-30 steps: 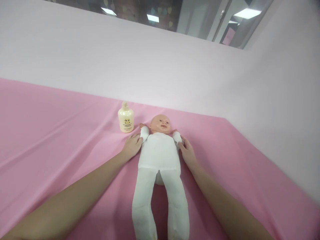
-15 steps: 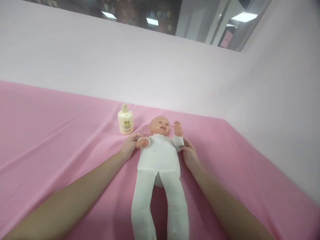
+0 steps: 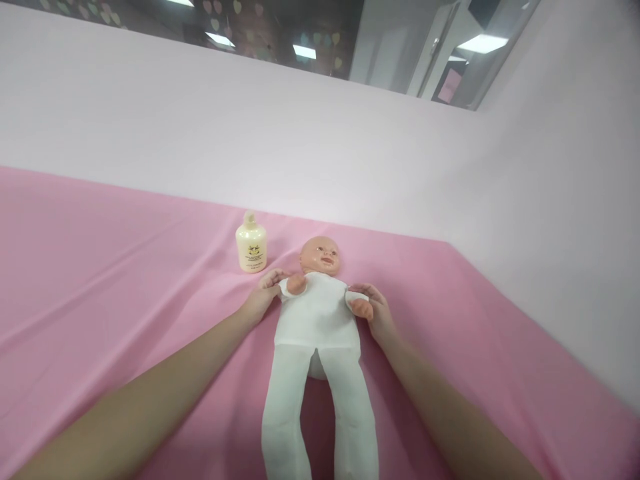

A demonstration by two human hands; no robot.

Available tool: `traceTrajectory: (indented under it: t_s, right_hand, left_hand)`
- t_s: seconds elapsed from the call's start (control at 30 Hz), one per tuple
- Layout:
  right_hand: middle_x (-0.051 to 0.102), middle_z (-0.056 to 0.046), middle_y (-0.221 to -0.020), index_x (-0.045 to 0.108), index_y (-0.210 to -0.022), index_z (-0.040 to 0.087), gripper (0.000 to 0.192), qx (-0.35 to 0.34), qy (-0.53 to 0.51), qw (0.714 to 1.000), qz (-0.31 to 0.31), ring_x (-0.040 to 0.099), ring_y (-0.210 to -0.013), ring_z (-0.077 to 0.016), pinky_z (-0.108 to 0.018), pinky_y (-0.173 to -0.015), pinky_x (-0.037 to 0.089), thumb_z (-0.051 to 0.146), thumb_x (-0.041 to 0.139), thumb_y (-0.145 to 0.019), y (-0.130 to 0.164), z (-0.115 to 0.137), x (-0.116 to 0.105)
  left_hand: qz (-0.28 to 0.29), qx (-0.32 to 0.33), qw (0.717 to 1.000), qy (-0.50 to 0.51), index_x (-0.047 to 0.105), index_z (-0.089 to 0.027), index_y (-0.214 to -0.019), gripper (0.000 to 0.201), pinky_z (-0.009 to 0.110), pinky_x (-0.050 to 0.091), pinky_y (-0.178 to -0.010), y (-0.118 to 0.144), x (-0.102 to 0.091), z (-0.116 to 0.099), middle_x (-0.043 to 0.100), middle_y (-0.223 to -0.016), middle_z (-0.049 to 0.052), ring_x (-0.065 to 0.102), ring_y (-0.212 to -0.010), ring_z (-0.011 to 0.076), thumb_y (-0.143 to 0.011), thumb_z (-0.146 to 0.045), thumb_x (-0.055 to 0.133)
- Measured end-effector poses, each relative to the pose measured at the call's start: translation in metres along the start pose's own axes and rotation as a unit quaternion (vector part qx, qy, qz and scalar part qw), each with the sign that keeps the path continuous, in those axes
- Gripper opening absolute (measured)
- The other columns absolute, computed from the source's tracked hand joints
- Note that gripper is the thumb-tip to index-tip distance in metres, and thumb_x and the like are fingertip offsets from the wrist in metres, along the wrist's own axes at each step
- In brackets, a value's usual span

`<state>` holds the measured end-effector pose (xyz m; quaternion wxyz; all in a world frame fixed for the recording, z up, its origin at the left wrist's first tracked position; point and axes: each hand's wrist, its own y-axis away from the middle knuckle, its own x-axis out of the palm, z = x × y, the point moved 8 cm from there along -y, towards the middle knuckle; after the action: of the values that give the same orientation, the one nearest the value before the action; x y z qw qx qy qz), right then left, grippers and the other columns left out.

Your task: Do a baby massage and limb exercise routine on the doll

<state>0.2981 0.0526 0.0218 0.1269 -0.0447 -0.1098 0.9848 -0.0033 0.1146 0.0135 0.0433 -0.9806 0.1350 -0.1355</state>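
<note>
A baby doll [image 3: 318, 313] in a white top and white trousers lies on its back, head away from me. My left hand [image 3: 267, 290] is closed on the doll's arm at the left, near the white sleeve. On the other side my right hand [image 3: 379, 308] has its fingers round the doll's other arm. Both doll arms are bent, with their small hands showing in front of the sleeves. Parts of my fingertips are hidden behind the doll's arms.
A pale yellow pump bottle [image 3: 251, 248] with a dark label stands left of the doll's head. Pink cloth [image 3: 150, 267] with soft folds covers the table. Behind it rises a white wall [image 3: 225, 127] with a dark window or mirror [image 3: 280, 30] above.
The doll's arm at the right, raised before, now points down towards me in my right hand. Its left-side arm has shifted slightly inward over the chest.
</note>
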Motion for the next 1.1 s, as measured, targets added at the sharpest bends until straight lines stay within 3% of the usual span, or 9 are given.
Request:
traceTrajectory:
  t_s: [0.2, 0.33, 0.57, 0.73, 0.97, 1.1]
  right_hand:
    - [0.069, -0.009, -0.139, 0.058, -0.14, 0.028, 0.053, -0.002, 0.03, 0.999, -0.017, 0.064, -0.128, -0.0289, -0.048, -0.109, 0.053, 0.04, 0.061, -0.088, 0.009, 0.015, 0.001]
    - [0.059, -0.011, -0.153, 0.042, -0.158, 0.029, 0.07, -0.017, 0.044, 0.999, -0.022, 0.06, -0.136, -0.0287, -0.049, -0.112, 0.051, 0.044, 0.06, -0.093, 0.011, 0.021, 0.003]
    - [0.051, -0.004, -0.164, 0.051, -0.157, 0.033, 0.065, -0.002, 0.098, 0.995, -0.023, 0.046, -0.153, -0.028, -0.053, -0.13, 0.032, 0.048, 0.058, -0.094, 0.006, 0.014, -0.001]
    - [0.05, -0.001, -0.165, 0.049, -0.159, 0.033, 0.065, 0.014, 0.13, 0.991, 0.004, 0.038, -0.159, -0.0278, -0.054, -0.133, 0.024, 0.048, 0.056, -0.096, 0.005, 0.009, 0.002]
    - [0.065, -0.004, -0.15, 0.063, -0.146, 0.031, 0.055, 0.024, 0.104, 0.994, 0.016, 0.054, -0.145, -0.0319, -0.056, -0.127, 0.036, 0.052, 0.056, -0.096, 0.004, 0.007, 0.004]
    - [0.066, -0.006, -0.148, 0.066, -0.14, 0.029, 0.054, 0.051, 0.047, 0.997, -0.021, 0.059, -0.14, -0.0326, -0.053, -0.12, 0.046, 0.055, 0.062, -0.093, 0.004, 0.005, -0.003]
  left_hand:
    - [-0.024, 0.045, 0.993, -0.11, 0.053, -0.024, -0.141, 0.057, 0.041, 0.052, -0.099, 0.002, -0.004, -0.009, 0.07, -0.131, 0.009, 0.066, -0.12, 0.0273, -0.088, -0.036, 0.069]
    - [-0.07, 0.033, 0.984, -0.162, 0.05, -0.022, -0.144, 0.061, 0.043, 0.053, -0.101, 0.002, -0.013, -0.007, 0.067, -0.135, 0.013, 0.066, -0.119, 0.028, -0.091, -0.045, 0.068]
    - [-0.078, 0.066, 0.965, -0.241, 0.047, -0.025, -0.152, 0.061, 0.046, 0.049, -0.112, 0.003, -0.012, -0.014, 0.056, -0.155, 0.014, 0.06, -0.134, 0.0297, -0.096, -0.043, 0.061]
    - [-0.059, 0.066, 0.954, -0.288, 0.053, -0.026, -0.154, 0.06, 0.047, 0.031, -0.129, 0.002, -0.01, -0.011, 0.047, -0.167, 0.009, 0.04, -0.157, 0.0319, -0.097, -0.043, 0.059]
    - [-0.06, 0.029, 0.965, -0.252, 0.058, -0.029, -0.151, 0.057, 0.048, 0.026, -0.132, 0.001, -0.015, -0.005, 0.048, -0.167, 0.007, 0.038, -0.159, 0.0317, -0.1, -0.053, 0.057]
    - [-0.073, 0.015, 0.985, -0.155, 0.056, -0.028, -0.149, 0.06, 0.044, 0.043, -0.121, 0.0, -0.017, -0.004, 0.056, -0.159, 0.011, 0.053, -0.147, 0.0306, -0.098, -0.059, 0.059]
